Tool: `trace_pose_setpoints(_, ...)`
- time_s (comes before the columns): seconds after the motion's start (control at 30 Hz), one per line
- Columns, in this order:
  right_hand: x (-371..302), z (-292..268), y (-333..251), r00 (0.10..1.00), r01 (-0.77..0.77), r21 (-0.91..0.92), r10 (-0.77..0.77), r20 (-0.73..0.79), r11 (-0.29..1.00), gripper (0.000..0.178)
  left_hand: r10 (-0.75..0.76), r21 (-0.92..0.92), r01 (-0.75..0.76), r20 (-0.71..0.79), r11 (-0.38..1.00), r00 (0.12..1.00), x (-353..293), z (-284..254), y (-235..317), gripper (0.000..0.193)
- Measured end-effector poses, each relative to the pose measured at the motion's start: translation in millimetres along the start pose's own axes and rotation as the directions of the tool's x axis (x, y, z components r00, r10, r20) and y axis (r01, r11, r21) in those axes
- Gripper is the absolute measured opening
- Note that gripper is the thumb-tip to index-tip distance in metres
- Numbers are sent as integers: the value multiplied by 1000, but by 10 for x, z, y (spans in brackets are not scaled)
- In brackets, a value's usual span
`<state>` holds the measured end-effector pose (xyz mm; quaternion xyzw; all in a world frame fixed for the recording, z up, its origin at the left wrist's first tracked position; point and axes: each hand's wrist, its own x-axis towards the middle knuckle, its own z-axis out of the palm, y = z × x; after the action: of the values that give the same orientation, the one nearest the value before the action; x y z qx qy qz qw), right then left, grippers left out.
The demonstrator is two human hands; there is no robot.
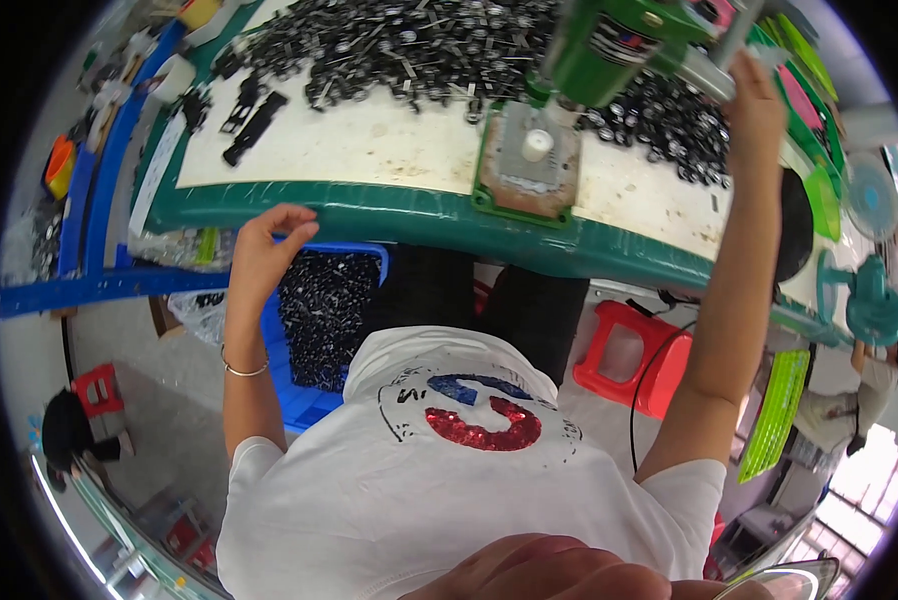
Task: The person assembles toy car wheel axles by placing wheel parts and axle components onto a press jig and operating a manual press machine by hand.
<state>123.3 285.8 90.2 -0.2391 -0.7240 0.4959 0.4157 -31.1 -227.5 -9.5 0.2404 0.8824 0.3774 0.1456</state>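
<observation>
One hand, the left hand (pixel 275 245), hovers just before the near edge of the surface (pixel 369 150), beside and above a blue bin (pixel 275 350) filled with small dark parts (pixel 329 310); it is half spread, its fingers curled and its thumb slightly apart from the forefinger. The right hand (pixel 754 95) reaches to a grey lever (pixel 742 38) on the right side of a green press (pixel 614 50); its fingers are bent there, though how tightly they close cannot be told. Beneath the press head, a white round peg (pixel 537 146) stands on the base plate (pixel 559 185), near the front of the surface. Black and metallic parts (pixel 399 50) lie heaped behind and left of the press; round dark pieces (pixel 664 130) lie to its right. Below the surface, a red stool (pixel 619 355) stands right of the person's legs.
</observation>
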Motion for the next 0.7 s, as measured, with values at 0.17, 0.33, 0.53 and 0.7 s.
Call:
trace_pose_setpoints(0.17, -736, 254, 415, 936, 216, -397, -73, 345, 892, 27, 377, -103, -396, -167, 912, 911, 580, 552, 823, 17)
trace_pose_setpoints(0.33, -1159, 307, 724, 921, 291, -611, -43, 387, 736, 28, 656, 20, -666, -196, 746, 729, 1107, 1169, 1120, 15)
trace_pose_setpoints(0.53, -1161, 461, 856, 941, 328, -632, -180, 287, 702, 20, 569, 122, -556, -216, 822, 793, 1104, 1195, 807, 11)
trace_pose_setpoints(0.7, -1127, 529, 807, 957, 249, -537, -120, 265, 806, 18, 537, 359, -435, -268, 826, 800, 1040, 1081, 733, 8)
